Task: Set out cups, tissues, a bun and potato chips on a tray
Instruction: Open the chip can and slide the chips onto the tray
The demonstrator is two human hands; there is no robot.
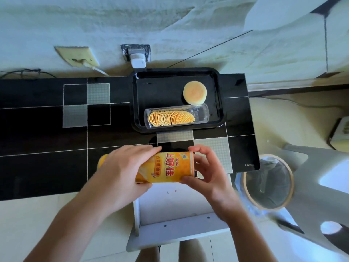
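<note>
- Left hand [122, 167] wrapped round yellow chip can [166, 167]; right hand [205, 171] fingertips pinching its end, possibly a lid.
- Black tray [221, 103] at table's far edge, left half bare.
- Can's left end hidden.

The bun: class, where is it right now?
In the head view the bun lies on the black tray, in its far right part, just behind the clear chip holder.

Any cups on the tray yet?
No: the tray holds only the bun and the chips in their clear sleeve, while both hands grip the yellow can over the table.
</note>
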